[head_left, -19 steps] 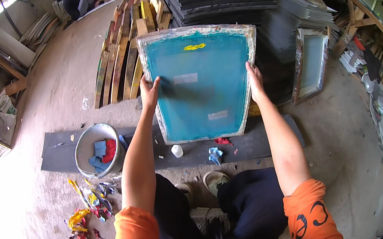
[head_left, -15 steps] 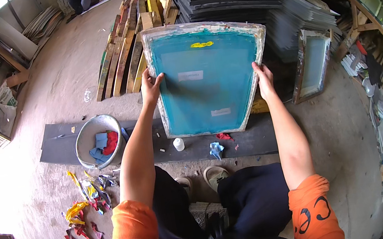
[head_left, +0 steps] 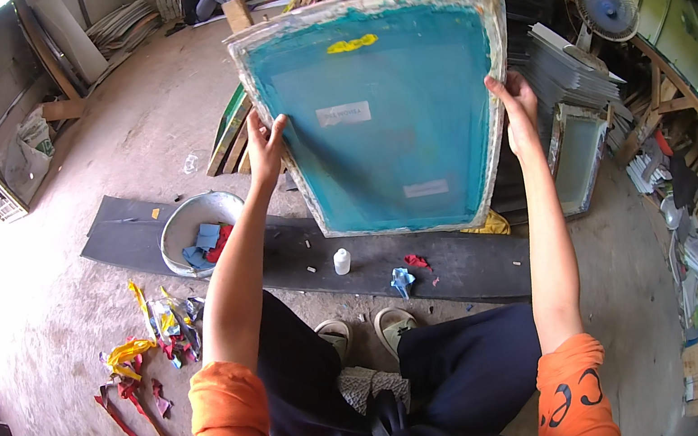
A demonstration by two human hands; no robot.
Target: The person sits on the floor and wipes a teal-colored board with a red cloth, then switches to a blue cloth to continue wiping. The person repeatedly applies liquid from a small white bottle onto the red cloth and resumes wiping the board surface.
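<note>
Left hand (head_left: 265,151) | grasping left edge of my teal screen frame (head_left: 387,111) | right hand (head_left: 516,105) grasping right edge | metal basin (head_left: 187,230) below left hand

Colours as I see them:
- Screen frame (head_left: 382,112): teal-blue mesh, whitish paint-smeared border, a yellow smear near the top, two small pale labels.
- Mat (head_left: 429,264) on the floor: dark grey, nearly black.
- Basin (head_left: 187,230): pale grey, holding blue and red rags.
- Small bottle (head_left: 341,261): white.
- Rag scraps (head_left: 146,350) on the floor: yellow, red, blue.
- My sleeves (head_left: 226,420): orange; the right one has black marks.
- Trousers (head_left: 472,363): dark navy.
- Fan (head_left: 606,6): pale blue-grey.
</note>
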